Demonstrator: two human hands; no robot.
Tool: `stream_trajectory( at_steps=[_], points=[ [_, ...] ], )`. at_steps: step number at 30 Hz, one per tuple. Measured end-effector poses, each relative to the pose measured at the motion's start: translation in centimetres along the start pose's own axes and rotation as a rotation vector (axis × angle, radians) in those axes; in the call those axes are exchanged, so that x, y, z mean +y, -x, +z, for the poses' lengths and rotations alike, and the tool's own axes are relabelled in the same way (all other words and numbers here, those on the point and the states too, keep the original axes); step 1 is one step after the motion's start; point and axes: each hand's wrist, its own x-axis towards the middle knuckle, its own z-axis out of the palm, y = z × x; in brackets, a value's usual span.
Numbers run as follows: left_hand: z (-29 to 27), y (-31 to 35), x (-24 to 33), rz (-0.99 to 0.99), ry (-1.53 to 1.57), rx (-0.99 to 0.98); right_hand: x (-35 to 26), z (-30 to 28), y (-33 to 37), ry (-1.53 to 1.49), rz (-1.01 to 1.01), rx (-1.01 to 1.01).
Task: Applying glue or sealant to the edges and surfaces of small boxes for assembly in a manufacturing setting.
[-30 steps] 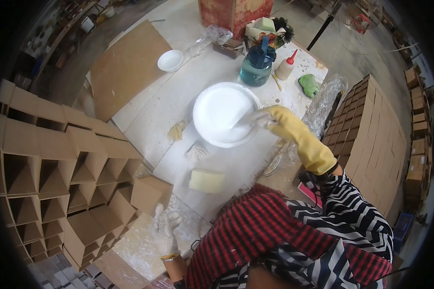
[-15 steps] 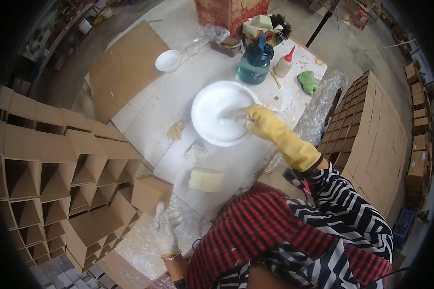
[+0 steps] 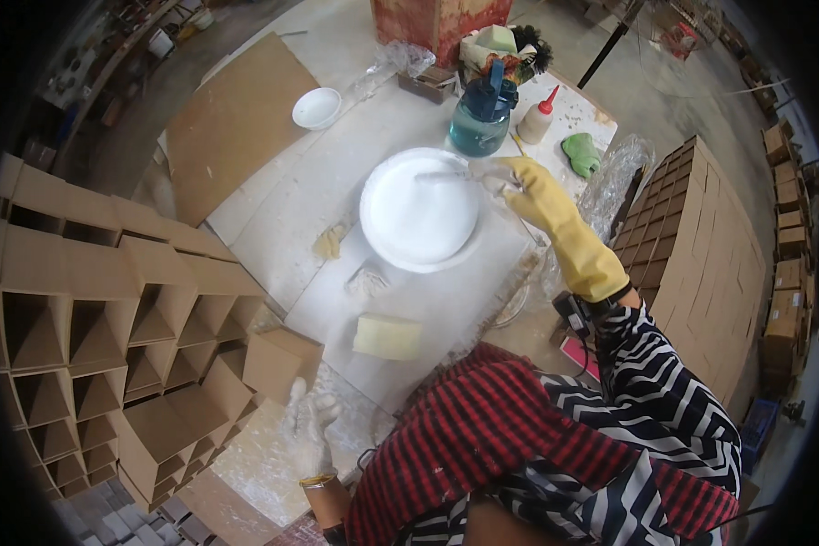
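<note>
A wide white basin (image 3: 370,227) holding smooth white liquid stands mid-table. At its right rim my right hand (image 3: 519,187), in a long yellow rubber glove, is closed around a slim, white-coated stick (image 3: 441,175) whose far end reaches over the liquid. My left hand (image 3: 309,426) wears a white knit glove and is at the lower left, thumb and fingers apart, with nothing in it. Its fingertips are at the lower edge of a small brown cardboard box (image 3: 280,364); I cannot tell whether they touch. A pale yellow sponge block (image 3: 388,337) sits between me and the basin.
Brown cardboard boxes (image 3: 100,264) are stacked at left, a cardboard partition stack (image 3: 701,264) at right. Behind the basin stand a blue-green water jug (image 3: 479,123), a red-tipped squeeze bottle (image 3: 537,118), a green cloth (image 3: 581,155) and a small white bowl (image 3: 318,108).
My right hand has risen from the middle of the basin to its right rim, and the stick now shows above the liquid. My left hand has barely moved.
</note>
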Motion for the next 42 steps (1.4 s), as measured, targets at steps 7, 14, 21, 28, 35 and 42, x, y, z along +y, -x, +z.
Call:
stream_trajectory(
  at_steps=[7,14,21,28,35,42],
  points=[
    [0.1,0.4,0.6,-0.004,0.015,0.001,3.9,-0.5,0.5,0.121,-0.061,-0.018],
    [-0.4,0.4,-0.2,-0.001,-0.029,0.007,0.6,0.4,4.2,-0.069,0.374,-0.014],
    [0.5,0.3,0.8,-0.048,0.001,0.004,1.9,4.9,3.1,-0.643,0.492,0.086],
    [0.3,0.4,0.6,-0.016,0.012,-0.021,2.5,4.1,-1.1,-0.506,0.275,0.098],
    [-0.5,0.5,-0.3,-0.023,-0.032,0.014,3.9,1.6,0.7,0.259,-0.156,-0.054],
    [-0.9,0.1,-0.7,-0.011,-0.052,0.003,-0.1,1.0,3.0,-0.108,0.088,-0.245]
  ],
)
